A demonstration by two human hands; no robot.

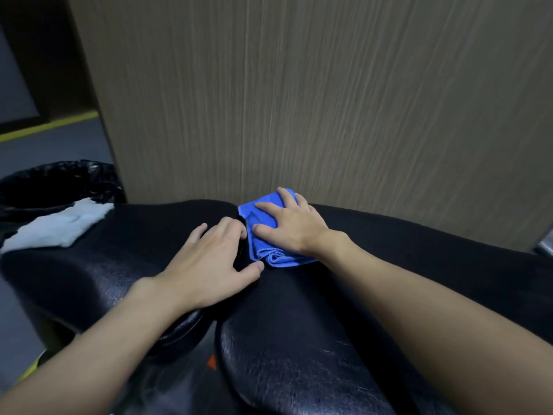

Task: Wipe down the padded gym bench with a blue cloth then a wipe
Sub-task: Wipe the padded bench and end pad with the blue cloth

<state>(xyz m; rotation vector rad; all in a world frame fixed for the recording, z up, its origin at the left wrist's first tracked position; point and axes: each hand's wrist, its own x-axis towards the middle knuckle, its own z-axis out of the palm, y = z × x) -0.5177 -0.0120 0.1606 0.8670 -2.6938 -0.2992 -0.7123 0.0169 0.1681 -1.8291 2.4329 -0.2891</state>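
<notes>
A single wide-angle view, worn on the person's head, looks forward and down over the black padded bench (299,339). It sits close: the bench fills the lower half of the frame, and both forearms enter from the bottom corners, reaching to the left hand (206,265) and right hand (293,226) near mid-frame. Straight ahead, a wood-grain wall (299,100) rises just behind the bench. The floor (45,145) shows at far left.

Cloth (259,248) partly covered by right hand (294,227). Bench (299,339) cut off by bottom edge. Bin (57,181) partly hidden behind bench, cropped at left. Wall (299,100) blurred.
</notes>
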